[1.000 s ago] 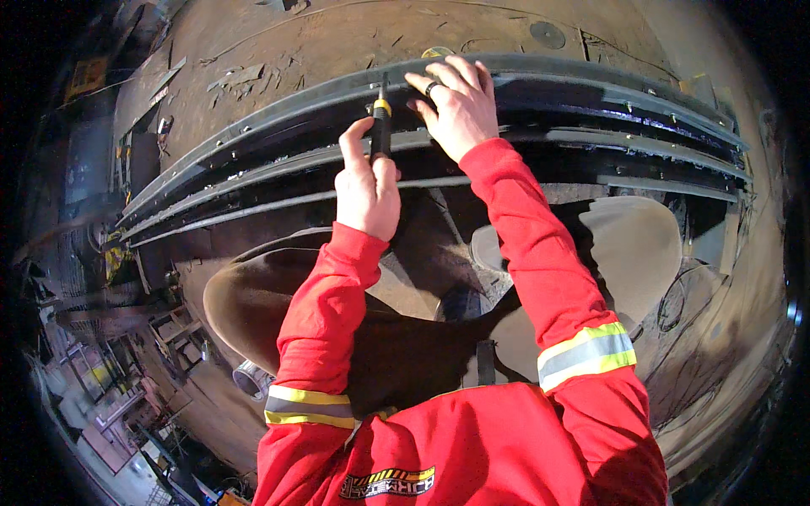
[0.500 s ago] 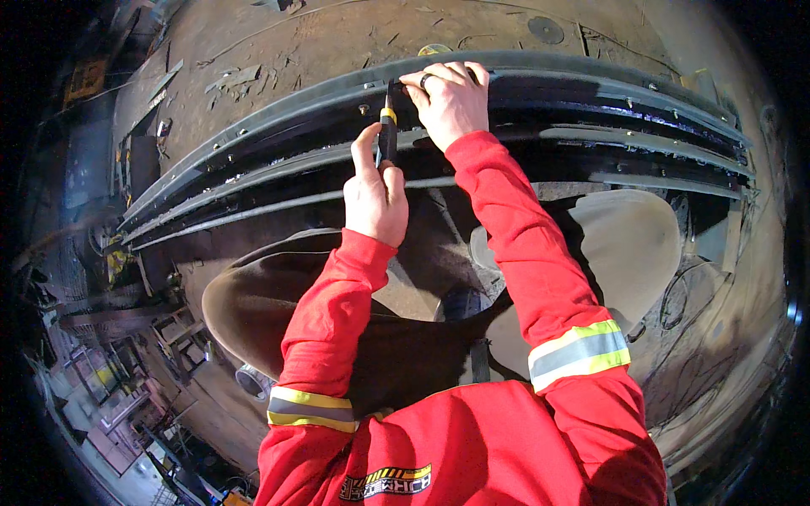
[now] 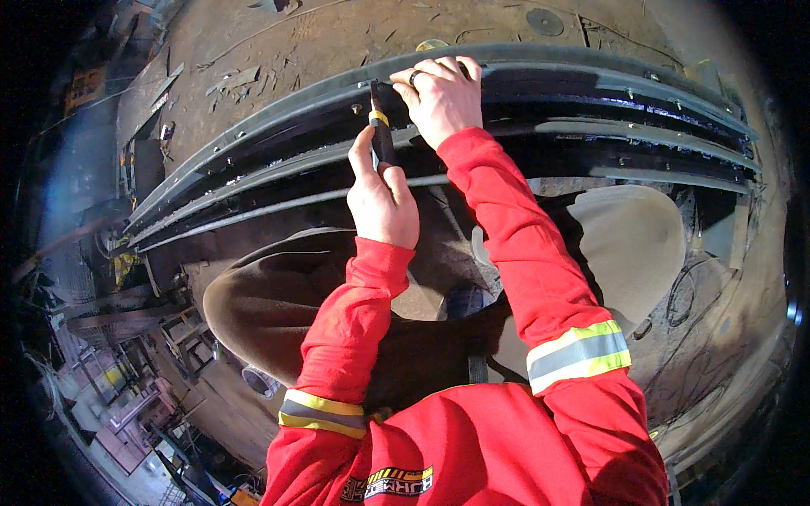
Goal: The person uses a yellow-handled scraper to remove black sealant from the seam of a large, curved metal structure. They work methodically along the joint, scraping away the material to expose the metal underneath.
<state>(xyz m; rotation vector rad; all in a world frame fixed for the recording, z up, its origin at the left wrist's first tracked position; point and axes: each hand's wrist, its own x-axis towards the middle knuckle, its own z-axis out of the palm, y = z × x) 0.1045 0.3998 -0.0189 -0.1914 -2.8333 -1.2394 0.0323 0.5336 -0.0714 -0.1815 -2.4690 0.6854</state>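
Note:
My left hand (image 3: 384,202) is closed round the black-and-yellow handle of a utility knife (image 3: 382,139). The knife's narrow blade points away from me, its tip beside a small bolt near the far edge of a long dark rail assembly (image 3: 557,93). Just right of the blade, my right hand (image 3: 439,99), with a dark ring on one finger, rests over that edge. Its fingers are curled and pressed together near the blade tip; whatever is between them is hidden. Parallel grey-edged bars with several bolts run along the assembly.
Brown floor with scattered scraps (image 3: 232,82) lies beyond the rails, along with a dark round disc (image 3: 545,25) and a yellow roll (image 3: 431,45). Loose cable (image 3: 683,291) lies to the right. Frames and clutter (image 3: 126,413) stand at the lower left.
The knife tip and my right hand have shifted slightly left along the far edge. The knife handle now leans more, and my left hand has moved a little right. Both grips look the same.

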